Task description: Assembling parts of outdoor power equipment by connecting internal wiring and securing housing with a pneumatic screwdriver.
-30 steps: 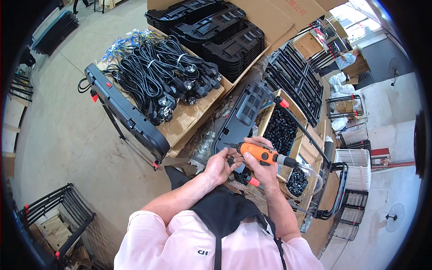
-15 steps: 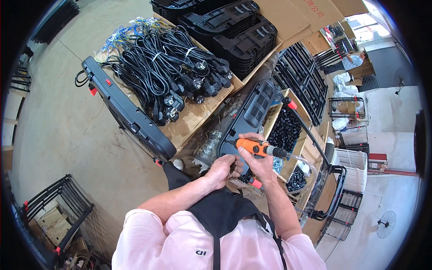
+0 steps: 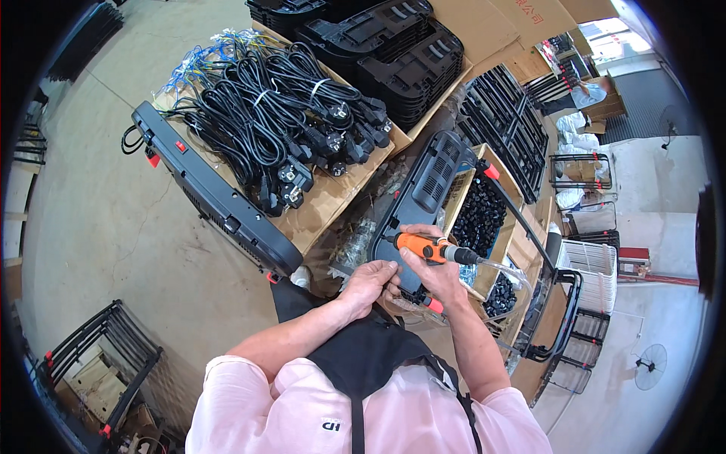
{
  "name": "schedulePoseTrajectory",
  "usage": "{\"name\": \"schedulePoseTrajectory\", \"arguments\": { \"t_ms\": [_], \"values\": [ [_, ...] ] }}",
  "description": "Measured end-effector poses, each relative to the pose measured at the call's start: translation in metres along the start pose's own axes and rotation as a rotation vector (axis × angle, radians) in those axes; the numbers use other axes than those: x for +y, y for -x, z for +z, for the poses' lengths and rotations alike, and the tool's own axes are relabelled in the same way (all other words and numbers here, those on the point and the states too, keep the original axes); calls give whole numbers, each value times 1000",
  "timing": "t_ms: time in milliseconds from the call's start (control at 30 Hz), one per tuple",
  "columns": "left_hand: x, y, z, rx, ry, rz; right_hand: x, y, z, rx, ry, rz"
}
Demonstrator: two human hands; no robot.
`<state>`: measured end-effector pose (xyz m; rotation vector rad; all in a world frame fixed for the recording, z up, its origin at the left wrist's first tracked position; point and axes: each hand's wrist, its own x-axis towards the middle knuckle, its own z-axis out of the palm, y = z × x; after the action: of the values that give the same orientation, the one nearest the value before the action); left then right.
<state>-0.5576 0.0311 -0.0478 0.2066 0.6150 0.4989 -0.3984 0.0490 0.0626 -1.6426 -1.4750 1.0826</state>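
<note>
Your right hand [image 3: 439,274] grips the orange powered screwdriver [image 3: 425,247], its tip low on the long black plastic panel [image 3: 423,198] propped over the parts boxes; your left hand [image 3: 369,278] pinches beside the tip. Fastening looks underway; next, keep the bit square.

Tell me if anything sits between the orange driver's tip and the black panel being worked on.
Nothing visible does. The right hand holds the orange driver with its tip at the black panel; the left hand lies beside it.
</note>
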Motion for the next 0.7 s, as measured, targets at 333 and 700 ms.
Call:
{"name": "schedulePoseTrajectory", "arguments": {
  "t_ms": [333, 700],
  "values": [
    [16, -8, 6, 170, 156, 41, -24, 32, -26, 231, -238, -19],
    [23, -82, 76, 44, 378, 6, 5, 38, -96, 311, -259, -126]
  ]
}}
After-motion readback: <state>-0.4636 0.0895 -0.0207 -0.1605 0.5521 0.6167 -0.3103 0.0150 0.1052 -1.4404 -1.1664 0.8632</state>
